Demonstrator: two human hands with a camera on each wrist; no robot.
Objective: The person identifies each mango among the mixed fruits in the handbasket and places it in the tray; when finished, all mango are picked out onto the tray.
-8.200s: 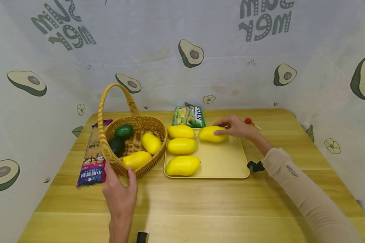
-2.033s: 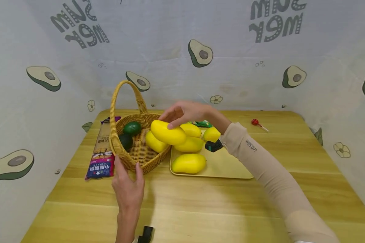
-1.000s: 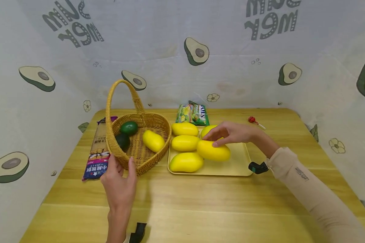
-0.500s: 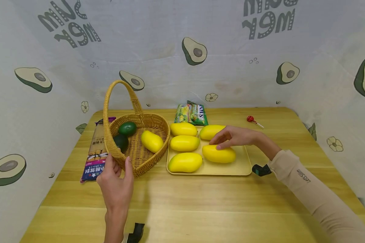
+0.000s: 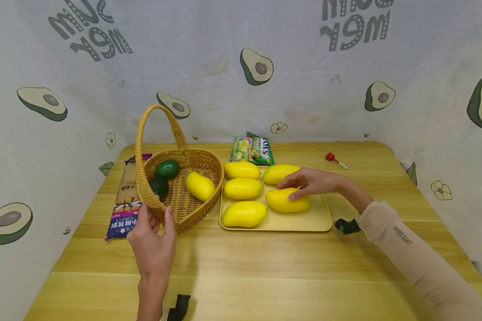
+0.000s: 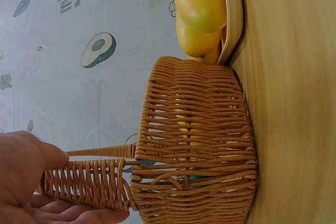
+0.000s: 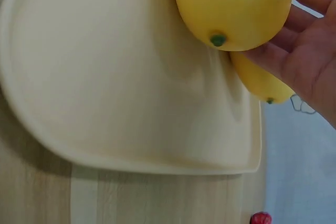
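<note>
My left hand [image 5: 152, 245] grips the wicker basket [image 5: 197, 218] at the base of its tall handle, thumb and fingers around the cane in the left wrist view. Inside the basket are one yellow mango [image 5: 201, 186] and two dark green avocados [image 5: 167, 169]. With thumb and fingers, my right hand [image 5: 315, 182] holds another mango [image 5: 283, 200] at the front right of the pale yellow tray [image 5: 305, 226]. Whether that mango's underside touches the tray, I cannot tell. Several more mangoes [image 5: 244, 214] lie on the tray, a column at its left and one [image 5: 280, 173] behind the held one.
A green snack bag [image 5: 252, 150] lies behind the tray. To the right at the back is a red lollipop [image 5: 334, 159]. A pasta packet [image 5: 124, 205] lies left of the basket, partly hidden by it. Printed cloth walls [image 5: 209, 89] surround the wooden table [image 5: 245, 276].
My right hand has carried a mango from the basket to the tray's front right and lowered it. Earlier it was on the back-right mango. The basket went from two mangoes to one; my left hand stayed.
</note>
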